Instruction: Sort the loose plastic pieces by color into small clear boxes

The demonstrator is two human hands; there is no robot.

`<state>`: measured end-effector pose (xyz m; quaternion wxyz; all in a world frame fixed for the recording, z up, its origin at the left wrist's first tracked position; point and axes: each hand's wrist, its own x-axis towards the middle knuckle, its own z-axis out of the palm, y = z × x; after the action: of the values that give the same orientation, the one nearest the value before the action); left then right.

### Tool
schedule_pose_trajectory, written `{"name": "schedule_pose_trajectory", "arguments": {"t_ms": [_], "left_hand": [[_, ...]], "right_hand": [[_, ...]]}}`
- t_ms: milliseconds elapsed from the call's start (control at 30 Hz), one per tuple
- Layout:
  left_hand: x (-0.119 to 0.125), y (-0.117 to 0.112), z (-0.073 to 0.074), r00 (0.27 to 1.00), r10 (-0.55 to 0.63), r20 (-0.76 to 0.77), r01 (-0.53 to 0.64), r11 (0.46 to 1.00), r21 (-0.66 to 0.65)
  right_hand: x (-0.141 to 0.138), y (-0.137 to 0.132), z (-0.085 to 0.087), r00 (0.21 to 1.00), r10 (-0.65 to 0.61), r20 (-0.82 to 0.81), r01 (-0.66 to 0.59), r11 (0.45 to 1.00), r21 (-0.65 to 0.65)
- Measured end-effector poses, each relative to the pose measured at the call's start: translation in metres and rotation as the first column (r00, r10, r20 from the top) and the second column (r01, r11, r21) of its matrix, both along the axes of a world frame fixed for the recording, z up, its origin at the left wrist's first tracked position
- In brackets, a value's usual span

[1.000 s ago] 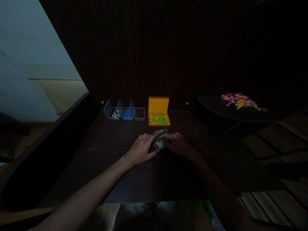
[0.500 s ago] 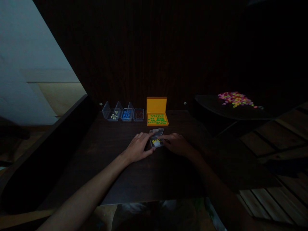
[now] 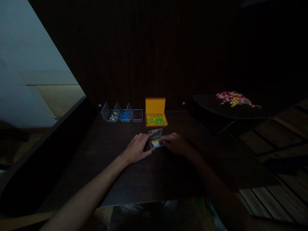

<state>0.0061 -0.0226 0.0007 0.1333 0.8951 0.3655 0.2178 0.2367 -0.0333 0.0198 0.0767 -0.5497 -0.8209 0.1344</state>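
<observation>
A small clear plastic box (image 3: 155, 140) with yellow pieces inside and its lid up sits on the dark wooden table (image 3: 125, 173). My left hand (image 3: 136, 149) rests on the table at the box's left side, fingers curled against it. My right hand (image 3: 176, 143) lies at the box's right side, fingertips touching it. The room is dim, so I cannot make out whether the right fingers pinch anything.
At the table's back stand an open orange box (image 3: 156, 113) of green pieces and three open clear boxes (image 3: 122, 115) with pale, blue and dark red pieces. A pile of mixed coloured pieces (image 3: 233, 98) lies on a dark surface at the right. A dark rail runs along the left.
Both hands stay at the small box and have hardly moved. The view has shifted slightly; the box now looks a little farther from me.
</observation>
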Motion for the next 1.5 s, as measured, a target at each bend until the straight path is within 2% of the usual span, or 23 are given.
{"name": "schedule_pose_trajectory", "arguments": {"t_ms": [333, 567, 867, 1167, 1500], "left_hand": [[-0.0001, -0.0006, 0.0005, 1.0, -0.006, -0.006, 0.006, 1.0, -0.005], [-0.0001, -0.0003, 0.0007, 1.0, -0.009, -0.005, 0.009, 1.0, -0.004], [0.0, -0.0001, -0.0012, 1.0, -0.015, -0.003, 0.015, 1.0, 0.012], [-0.0006, 0.0, -0.0017, 1.0, -0.021, 0.008, 0.021, 1.0, 0.008], [-0.0004, -0.0003, -0.0009, 1.0, -0.015, -0.012, 0.015, 1.0, 0.005]], "right_hand": [[-0.0025, -0.0013, 0.0055, 1.0, 0.003, 0.03, -0.003, 1.0, -0.01], [-0.0008, 0.0002, 0.0012, 1.0, 0.011, 0.017, -0.01, 1.0, -0.01], [-0.0025, -0.0029, 0.0037, 0.997, -0.041, 0.071, 0.041, 0.999, 0.001], [-0.0054, -0.0029, 0.005, 0.992, -0.042, 0.121, 0.044, 0.999, -0.012], [-0.0035, -0.0013, 0.0055, 0.998, -0.006, 0.069, 0.006, 1.0, -0.003]]}}
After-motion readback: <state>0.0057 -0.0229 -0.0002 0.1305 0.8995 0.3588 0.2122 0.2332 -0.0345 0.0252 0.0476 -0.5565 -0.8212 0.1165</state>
